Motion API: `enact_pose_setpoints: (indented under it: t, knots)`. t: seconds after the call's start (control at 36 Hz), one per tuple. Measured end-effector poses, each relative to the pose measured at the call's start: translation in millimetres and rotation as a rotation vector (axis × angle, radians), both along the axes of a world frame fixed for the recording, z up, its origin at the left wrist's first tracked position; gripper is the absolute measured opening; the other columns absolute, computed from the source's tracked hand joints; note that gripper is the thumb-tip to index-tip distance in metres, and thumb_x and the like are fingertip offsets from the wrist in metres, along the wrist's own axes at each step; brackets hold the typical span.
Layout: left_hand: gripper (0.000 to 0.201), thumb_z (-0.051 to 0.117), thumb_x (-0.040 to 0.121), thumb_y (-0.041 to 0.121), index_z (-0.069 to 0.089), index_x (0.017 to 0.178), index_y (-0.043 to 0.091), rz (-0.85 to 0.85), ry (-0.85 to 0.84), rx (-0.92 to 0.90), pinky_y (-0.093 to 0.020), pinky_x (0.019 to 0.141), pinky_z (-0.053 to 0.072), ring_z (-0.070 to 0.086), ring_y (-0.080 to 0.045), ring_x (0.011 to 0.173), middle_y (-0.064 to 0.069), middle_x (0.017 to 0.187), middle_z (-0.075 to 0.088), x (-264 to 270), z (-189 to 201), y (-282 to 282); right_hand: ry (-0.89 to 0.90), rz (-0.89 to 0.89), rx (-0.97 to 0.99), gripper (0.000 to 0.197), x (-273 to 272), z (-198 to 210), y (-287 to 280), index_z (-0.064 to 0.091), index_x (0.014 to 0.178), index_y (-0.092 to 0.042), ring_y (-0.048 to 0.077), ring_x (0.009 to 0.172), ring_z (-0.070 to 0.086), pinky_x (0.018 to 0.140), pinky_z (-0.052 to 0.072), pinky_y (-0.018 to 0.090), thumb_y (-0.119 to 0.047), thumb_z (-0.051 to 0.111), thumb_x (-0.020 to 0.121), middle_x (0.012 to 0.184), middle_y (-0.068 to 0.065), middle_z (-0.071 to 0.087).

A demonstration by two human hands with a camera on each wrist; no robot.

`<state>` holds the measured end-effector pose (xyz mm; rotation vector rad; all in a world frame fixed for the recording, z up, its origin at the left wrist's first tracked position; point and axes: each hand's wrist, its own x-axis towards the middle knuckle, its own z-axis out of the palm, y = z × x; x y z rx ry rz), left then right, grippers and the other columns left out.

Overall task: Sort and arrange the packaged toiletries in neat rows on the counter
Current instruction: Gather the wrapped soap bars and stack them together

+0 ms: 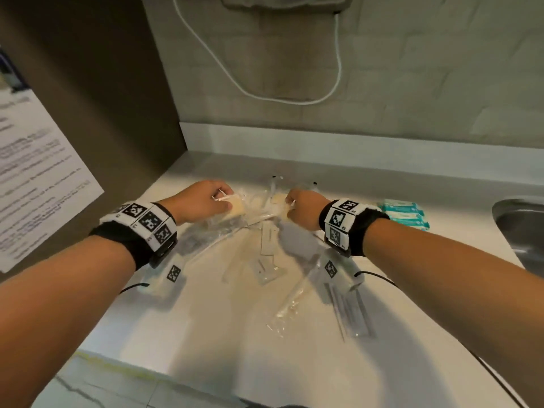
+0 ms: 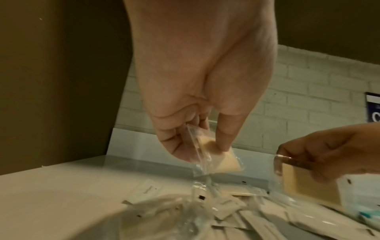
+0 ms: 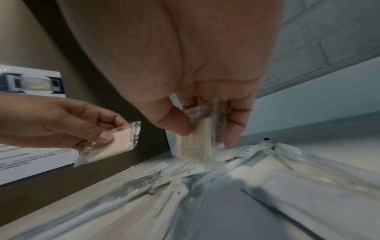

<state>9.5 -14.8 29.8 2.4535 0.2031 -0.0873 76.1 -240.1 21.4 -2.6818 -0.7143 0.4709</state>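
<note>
A loose pile of clear-wrapped toiletry packets point(image 1: 266, 251) lies on the white counter point(image 1: 206, 334). My left hand point(image 1: 216, 201) pinches a cream soap bar in clear wrap point(image 2: 223, 160) between thumb and fingers, a little above the pile's left side. My right hand point(image 1: 294, 206) pinches a second wrapped cream bar point(image 3: 193, 146) over the pile's far right part. The left hand's bar point(image 3: 115, 144) also shows in the right wrist view, and the right hand's bar point(image 2: 310, 185) in the left wrist view. Both wrist views are blurred low down.
Teal packets point(image 1: 406, 214) lie stacked at the right, beside a steel sink point(image 1: 521, 228). A dark panel point(image 1: 97, 92) with a printed notice point(image 1: 32, 178) stands on the left. A white cable point(image 1: 294, 100) hangs on the tiled wall behind.
</note>
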Motion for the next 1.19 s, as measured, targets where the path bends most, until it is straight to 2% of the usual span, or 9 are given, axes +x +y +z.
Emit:
enact_pose_setpoints:
  t: [0.11, 0.33, 0.53, 0.72, 0.89, 1.0, 1.06, 1.11, 1.19]
  knots:
    - [0.030, 0.066, 0.092, 0.017, 0.058, 0.121, 0.015, 0.000, 0.010, 0.046, -0.019, 0.061, 0.043, 0.055, -0.016, 0.082, -0.006, 0.107, 0.056, 15.0, -5.8, 26.4, 0.020, -0.064, 0.036, 0.032, 23.9, 0.2, 23.3, 0.057, 0.122, -0.010, 0.028, 0.106, 0.056, 0.077, 0.039, 0.026, -0.009, 0.048, 0.091, 0.122, 0.011, 0.058]
    - [0.027, 0.068, 0.090, 0.018, 0.058, 0.115, 0.018, -0.014, 0.131, -0.035, -0.023, 0.062, 0.043, 0.063, -0.016, 0.072, -0.001, 0.093, 0.059, 39.2, -30.5, 59.3, 0.028, -0.210, -0.001, 0.037, 66.2, -19.5, 50.1, 0.058, 0.126, -0.012, 0.028, 0.113, 0.058, 0.088, 0.046, 0.030, -0.008, 0.057, 0.089, 0.125, 0.008, 0.061]
    - [0.034, 0.071, 0.087, 0.022, 0.057, 0.118, 0.019, -0.099, 0.175, 0.106, -0.027, 0.080, 0.045, 0.054, -0.013, 0.091, -0.001, 0.110, 0.057, 47.3, -52.1, 64.4, 0.020, -0.282, -0.212, 0.050, 83.4, -33.0, 58.7, 0.047, 0.136, -0.006, 0.032, 0.118, 0.056, 0.096, 0.049, 0.037, -0.022, 0.060, 0.090, 0.131, 0.013, 0.056]
    - [0.059, 0.071, 0.087, 0.032, 0.048, 0.138, 0.013, -0.078, 0.258, 0.245, -0.032, 0.100, 0.045, 0.057, -0.024, 0.109, -0.010, 0.136, 0.036, 54.3, -56.8, 70.1, 0.026, -0.218, -0.362, 0.043, 91.8, -33.6, 67.1, 0.063, 0.112, -0.009, 0.028, 0.091, 0.061, 0.076, 0.050, 0.033, -0.040, 0.062, 0.083, 0.098, 0.006, 0.062]
    - [0.050, 0.065, 0.089, 0.040, 0.054, 0.132, 0.019, -0.083, 0.314, 0.384, -0.040, 0.105, 0.040, 0.042, -0.029, 0.121, -0.010, 0.132, 0.037, 55.2, -57.1, 66.2, -0.067, -0.213, -0.415, 0.048, 116.8, -56.7, 71.4, 0.058, 0.106, -0.015, 0.036, 0.107, 0.054, 0.090, 0.050, 0.046, -0.049, 0.062, 0.073, 0.117, 0.006, 0.051]
    - [0.045, 0.071, 0.085, 0.033, 0.053, 0.124, 0.019, -0.066, 0.232, 0.313, -0.038, 0.099, 0.040, 0.037, -0.024, 0.118, -0.005, 0.121, 0.045, 53.2, -57.3, 66.6, -0.149, -0.208, -0.374, 0.035, 90.9, -31.4, 70.1, 0.059, 0.112, -0.013, 0.034, 0.112, 0.049, 0.094, 0.048, 0.045, -0.030, 0.066, 0.082, 0.120, 0.011, 0.048]
    - [0.039, 0.072, 0.085, 0.029, 0.053, 0.117, 0.018, -0.070, 0.198, 0.256, -0.034, 0.093, 0.041, 0.041, -0.021, 0.111, -0.002, 0.113, 0.051, 51.5, -57.2, 67.5, -0.132, -0.190, -0.354, 0.035, 88.0, -26.4, 71.0, 0.060, 0.108, -0.009, 0.031, 0.100, 0.056, 0.083, 0.051, 0.038, -0.027, 0.068, 0.080, 0.108, 0.009, 0.056]
    - [0.032, 0.073, 0.084, 0.022, 0.053, 0.108, 0.018, -0.064, 0.160, 0.175, -0.029, 0.079, 0.044, 0.050, -0.019, 0.097, 0.001, 0.101, 0.055, 50.1, -57.2, 69.1, -0.105, -0.184, -0.316, 0.028, 86.8, -24.8, 72.4, 0.063, 0.105, -0.007, 0.028, 0.086, 0.061, 0.072, 0.053, 0.033, -0.017, 0.067, 0.080, 0.095, 0.007, 0.062]
    - [0.027, 0.073, 0.084, 0.018, 0.052, 0.101, 0.018, -0.045, 0.095, 0.111, -0.025, 0.063, 0.040, 0.051, -0.013, 0.080, 0.003, 0.095, 0.054, 48.9, -55.0, 73.5, -0.102, -0.173, -0.237, 0.026, 78.6, -19.0, 73.0, 0.061, 0.107, -0.007, 0.030, 0.092, 0.063, 0.073, 0.053, 0.033, -0.009, 0.063, 0.082, 0.100, 0.009, 0.065]
